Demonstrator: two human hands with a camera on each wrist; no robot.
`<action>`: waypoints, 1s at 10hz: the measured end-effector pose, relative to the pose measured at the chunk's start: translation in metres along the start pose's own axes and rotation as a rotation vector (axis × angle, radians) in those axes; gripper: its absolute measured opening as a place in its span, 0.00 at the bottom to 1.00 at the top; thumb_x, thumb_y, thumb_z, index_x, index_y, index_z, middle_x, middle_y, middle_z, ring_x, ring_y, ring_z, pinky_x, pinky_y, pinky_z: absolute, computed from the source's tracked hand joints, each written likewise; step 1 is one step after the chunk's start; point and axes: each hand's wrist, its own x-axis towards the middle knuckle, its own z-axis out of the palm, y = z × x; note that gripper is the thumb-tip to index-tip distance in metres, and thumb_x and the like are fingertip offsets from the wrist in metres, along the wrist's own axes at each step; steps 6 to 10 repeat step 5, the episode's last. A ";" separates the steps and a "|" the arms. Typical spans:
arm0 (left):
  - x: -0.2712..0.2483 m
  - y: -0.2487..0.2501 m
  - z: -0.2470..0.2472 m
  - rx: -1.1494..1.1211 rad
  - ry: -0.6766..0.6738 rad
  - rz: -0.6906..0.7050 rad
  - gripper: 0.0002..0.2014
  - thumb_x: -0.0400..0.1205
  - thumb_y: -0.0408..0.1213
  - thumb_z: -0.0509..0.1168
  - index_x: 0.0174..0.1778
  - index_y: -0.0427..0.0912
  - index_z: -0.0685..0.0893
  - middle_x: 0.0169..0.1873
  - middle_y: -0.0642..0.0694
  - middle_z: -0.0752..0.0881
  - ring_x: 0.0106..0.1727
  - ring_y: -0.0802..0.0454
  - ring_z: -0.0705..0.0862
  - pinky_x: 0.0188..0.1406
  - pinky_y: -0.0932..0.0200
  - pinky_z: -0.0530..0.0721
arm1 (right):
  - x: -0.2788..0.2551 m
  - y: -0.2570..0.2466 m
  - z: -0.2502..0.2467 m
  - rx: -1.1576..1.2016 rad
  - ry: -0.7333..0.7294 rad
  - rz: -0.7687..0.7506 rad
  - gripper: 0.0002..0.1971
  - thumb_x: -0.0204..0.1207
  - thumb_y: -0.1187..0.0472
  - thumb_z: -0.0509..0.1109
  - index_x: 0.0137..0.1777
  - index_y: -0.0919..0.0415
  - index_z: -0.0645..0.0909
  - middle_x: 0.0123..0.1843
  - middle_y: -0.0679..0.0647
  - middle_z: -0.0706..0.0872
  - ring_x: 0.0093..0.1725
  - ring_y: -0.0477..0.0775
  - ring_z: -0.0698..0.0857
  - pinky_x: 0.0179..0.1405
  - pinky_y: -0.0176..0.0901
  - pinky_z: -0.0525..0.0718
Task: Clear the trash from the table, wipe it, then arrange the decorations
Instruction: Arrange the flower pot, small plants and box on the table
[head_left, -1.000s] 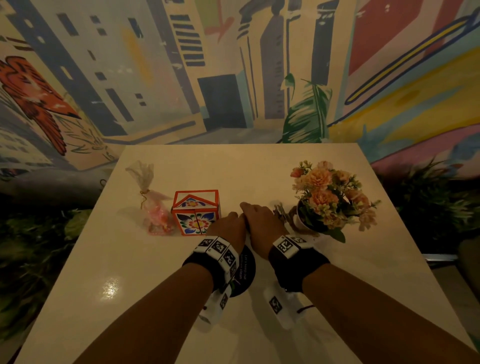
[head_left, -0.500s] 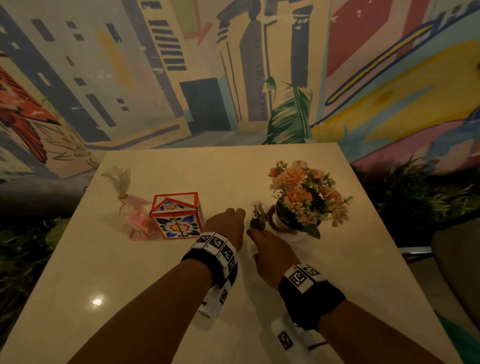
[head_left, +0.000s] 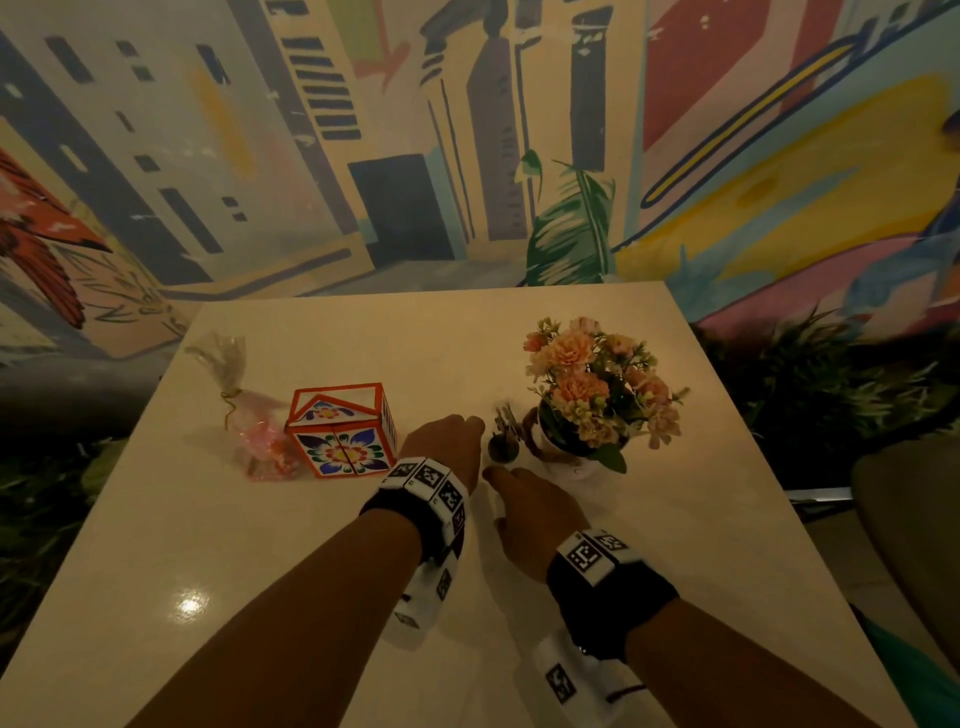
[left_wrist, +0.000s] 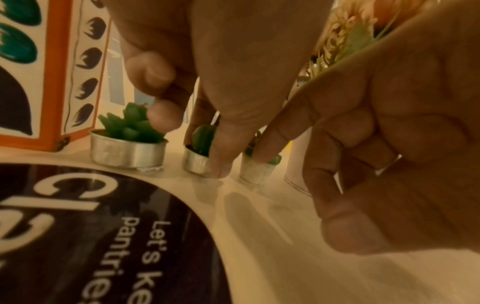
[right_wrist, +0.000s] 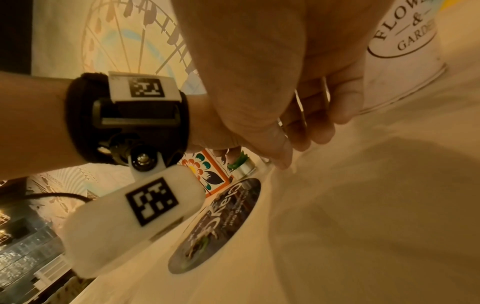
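Right hand (head_left: 530, 519) pulled back from flower pot (head_left: 563, 447), fingers loose; my left hand (left_wrist: 233, 82) fingers pinching middle cactus candle (left_wrist: 200, 152), aligning row beside painted box (head_left: 340, 428).

Three succulent tealights (left_wrist: 127, 144), one painted box (head_left: 340, 430), one flower pot (head_left: 582, 447), one sweet bag (head_left: 260, 441), one round sticker (left_wrist: 78, 236).
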 end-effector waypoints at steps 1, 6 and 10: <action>0.000 0.001 0.000 0.017 0.001 0.004 0.11 0.83 0.38 0.59 0.61 0.45 0.75 0.55 0.43 0.81 0.56 0.41 0.82 0.46 0.51 0.78 | -0.001 0.000 0.002 -0.014 0.024 -0.009 0.27 0.80 0.62 0.62 0.77 0.50 0.60 0.70 0.55 0.75 0.68 0.60 0.78 0.64 0.53 0.79; -0.003 0.001 -0.011 -0.039 -0.004 0.007 0.17 0.82 0.41 0.59 0.67 0.46 0.70 0.59 0.43 0.77 0.56 0.41 0.82 0.51 0.48 0.82 | -0.122 -0.006 -0.053 0.335 0.248 -0.279 0.07 0.74 0.46 0.70 0.48 0.45 0.83 0.40 0.40 0.84 0.36 0.39 0.80 0.37 0.28 0.78; -0.003 0.001 -0.011 -0.039 -0.004 0.007 0.17 0.82 0.41 0.59 0.67 0.46 0.70 0.59 0.43 0.77 0.56 0.41 0.82 0.51 0.48 0.82 | -0.122 -0.006 -0.053 0.335 0.248 -0.279 0.07 0.74 0.46 0.70 0.48 0.45 0.83 0.40 0.40 0.84 0.36 0.39 0.80 0.37 0.28 0.78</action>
